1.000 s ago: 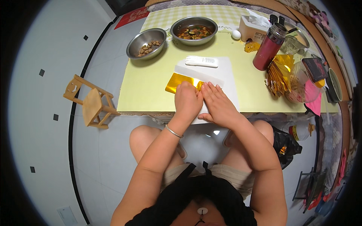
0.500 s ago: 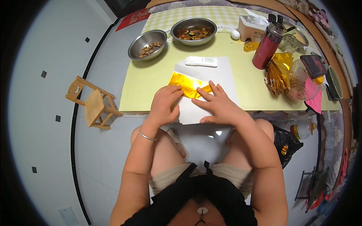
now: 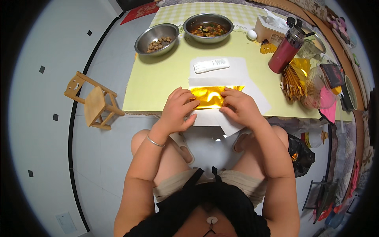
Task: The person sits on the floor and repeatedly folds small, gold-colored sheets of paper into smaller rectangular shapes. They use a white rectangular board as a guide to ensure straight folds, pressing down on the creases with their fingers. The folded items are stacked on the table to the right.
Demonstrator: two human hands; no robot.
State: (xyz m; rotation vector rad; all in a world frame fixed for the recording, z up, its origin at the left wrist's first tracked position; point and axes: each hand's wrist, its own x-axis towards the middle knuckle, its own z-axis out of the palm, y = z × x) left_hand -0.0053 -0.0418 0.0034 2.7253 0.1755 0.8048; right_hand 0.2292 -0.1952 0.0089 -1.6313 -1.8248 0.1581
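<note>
**Gold foil sheet: thin, light, easily creased**

Gold foil (image 3: 213,97) lies on white paper (image 3: 237,75) at the near edge of the yellow table (image 3: 158,85). The left hand (image 3: 177,110) pinches its left end with curled fingers; the right hand (image 3: 241,107) pins its right end, fingers bent, holding nothing else. It looks limp, slick and quick to crumple or tear, so it is best held by the edges and corners with light fingertip pressure. A white remote (image 3: 211,65) lies beyond.

Glossy gold foil sheet (image 3: 215,96) is gleaming on matt white paper (image 3: 237,79); 2 shiny steel bowls (image 3: 156,37) are reflecting light beside a wooden stool (image 3: 92,102).
</note>
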